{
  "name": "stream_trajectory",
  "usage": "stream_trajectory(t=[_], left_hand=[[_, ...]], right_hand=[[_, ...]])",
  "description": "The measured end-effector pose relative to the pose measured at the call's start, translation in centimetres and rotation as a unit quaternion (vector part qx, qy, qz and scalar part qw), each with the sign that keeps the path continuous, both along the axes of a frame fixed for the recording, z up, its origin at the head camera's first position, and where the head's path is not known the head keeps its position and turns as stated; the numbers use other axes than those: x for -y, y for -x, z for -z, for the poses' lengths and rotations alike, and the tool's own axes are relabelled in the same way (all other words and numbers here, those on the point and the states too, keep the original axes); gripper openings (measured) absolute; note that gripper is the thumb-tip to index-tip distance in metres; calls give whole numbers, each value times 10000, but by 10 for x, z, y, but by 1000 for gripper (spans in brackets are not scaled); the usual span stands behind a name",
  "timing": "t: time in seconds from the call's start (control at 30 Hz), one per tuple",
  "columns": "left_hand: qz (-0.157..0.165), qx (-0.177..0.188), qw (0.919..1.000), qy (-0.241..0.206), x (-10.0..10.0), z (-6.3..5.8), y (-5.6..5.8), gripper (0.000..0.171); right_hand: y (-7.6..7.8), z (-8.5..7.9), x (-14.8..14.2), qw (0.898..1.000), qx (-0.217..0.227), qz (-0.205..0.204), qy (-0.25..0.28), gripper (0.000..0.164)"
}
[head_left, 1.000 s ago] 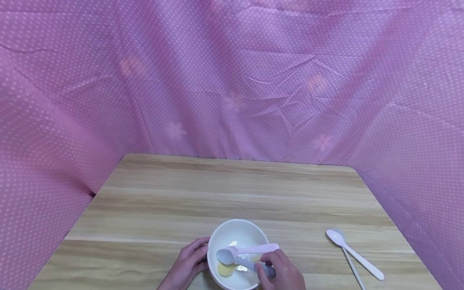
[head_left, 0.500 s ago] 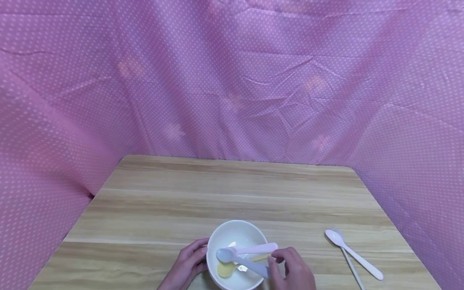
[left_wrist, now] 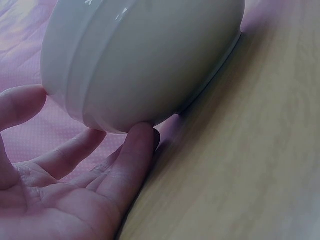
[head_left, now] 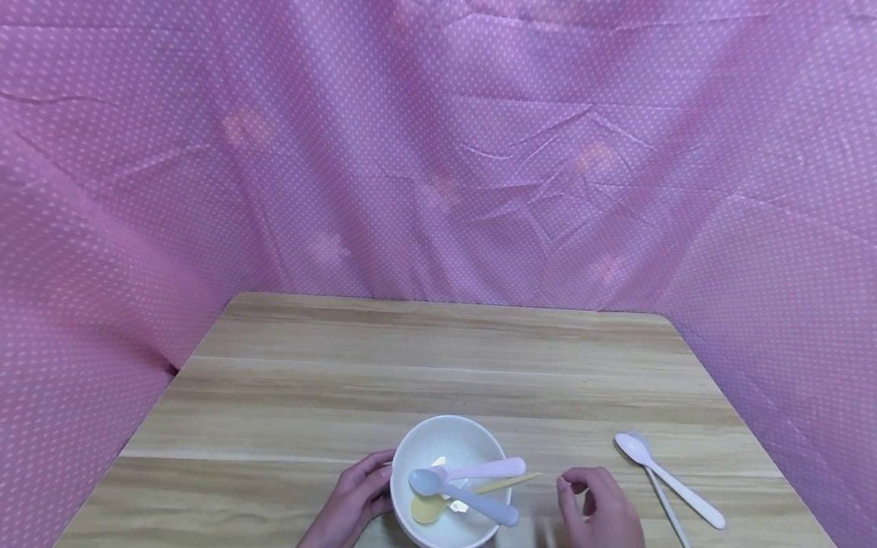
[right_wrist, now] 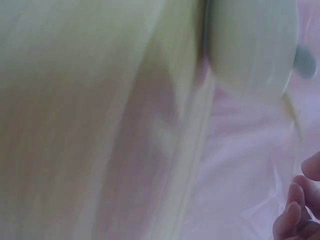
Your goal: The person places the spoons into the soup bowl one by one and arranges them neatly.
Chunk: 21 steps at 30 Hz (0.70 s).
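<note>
A white bowl stands at the table's near edge. Three spoons lean in it: a blue-grey spoon on top, a pale pink spoon and a yellow spoon partly beneath the blue-grey one. Their handles stick out over the right rim. My left hand rests its fingertips against the bowl's left side; in the left wrist view its thumb and fingers touch the outer wall. Apart from the bowl, to its right, my right hand hovers with loosely bent fingers and holds nothing.
On the table at right, a pale pink-white spoon lies crossed over a grey spoon. Pink dotted cloth hangs around the table's back and sides.
My right hand has let go of the blue-grey spoon's handle and moved right, away from the bowl, uncovering the yellow handle. My left hand stays at the bowl.
</note>
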<state>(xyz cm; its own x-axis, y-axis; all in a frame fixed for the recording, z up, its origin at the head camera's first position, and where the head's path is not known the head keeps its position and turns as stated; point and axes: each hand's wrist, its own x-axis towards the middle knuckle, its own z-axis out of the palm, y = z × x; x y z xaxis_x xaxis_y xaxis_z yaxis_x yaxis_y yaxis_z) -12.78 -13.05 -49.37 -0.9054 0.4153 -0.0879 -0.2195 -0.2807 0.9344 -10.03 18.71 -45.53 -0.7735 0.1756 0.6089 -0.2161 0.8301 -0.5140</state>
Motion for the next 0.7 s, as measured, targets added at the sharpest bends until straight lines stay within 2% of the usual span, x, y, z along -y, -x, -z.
stream_trajectory(t=[0.17, 0.5, 0.7], left_hand=[[-14, 42, 10000, -2, 0, 1, -1, 53], [-38, 36, 10000, 12, 0, 2, -1, 53], [-91, 68, 9999, 29, -1, 1, 0, 52]], right_hand=[[1, 6, -16, 9985, 314, 455, -56, 15], [4, 10, -38, 9928, 738, 933, -156, 7], [7, 7, -54, 9915, 650, 1092, -286, 5]])
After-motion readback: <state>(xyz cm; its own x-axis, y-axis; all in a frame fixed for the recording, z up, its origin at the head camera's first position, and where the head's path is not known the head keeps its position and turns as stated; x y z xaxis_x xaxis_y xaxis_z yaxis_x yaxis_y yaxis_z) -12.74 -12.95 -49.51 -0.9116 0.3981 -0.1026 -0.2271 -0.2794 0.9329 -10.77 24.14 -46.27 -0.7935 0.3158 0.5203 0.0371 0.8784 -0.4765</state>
